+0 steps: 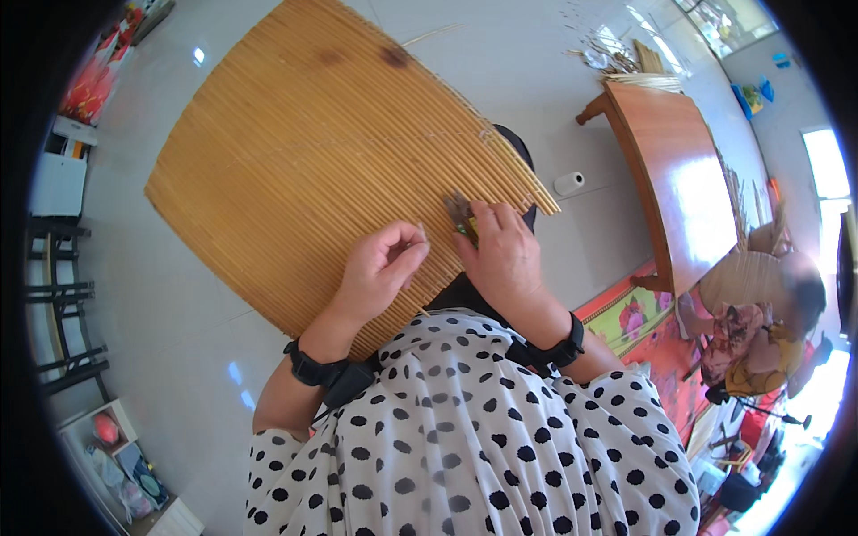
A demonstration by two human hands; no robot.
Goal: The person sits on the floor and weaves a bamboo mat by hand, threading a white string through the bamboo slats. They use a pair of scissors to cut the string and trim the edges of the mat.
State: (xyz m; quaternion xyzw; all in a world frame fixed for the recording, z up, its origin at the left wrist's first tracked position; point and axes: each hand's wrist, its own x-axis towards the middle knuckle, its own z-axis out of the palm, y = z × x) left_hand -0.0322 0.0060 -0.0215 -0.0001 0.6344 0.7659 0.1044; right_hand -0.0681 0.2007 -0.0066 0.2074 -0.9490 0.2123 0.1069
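Note:
A large tan mat of thin parallel sticks (295,152) lies slantwise in front of me, its near corner reaching my lap. Over its near right part, my right hand (508,255) is closed round a small pair of snips (457,209) with dark blades and a green and yellow handle. The blades point away from me, low over the sticks. Left of them, my left hand (386,268) is closed, thumb and fingertips pinched together. Whatever it may hold is too small to make out. At the mat's right edge several stick ends jut out.
A white spool (568,183) rests on the floor to the right, near a low wooden table (675,161). Beyond the table are loose sticks (643,82). Another person (751,313) sits at the far right. Dark stool frames (67,304) and a box (116,456) stand left.

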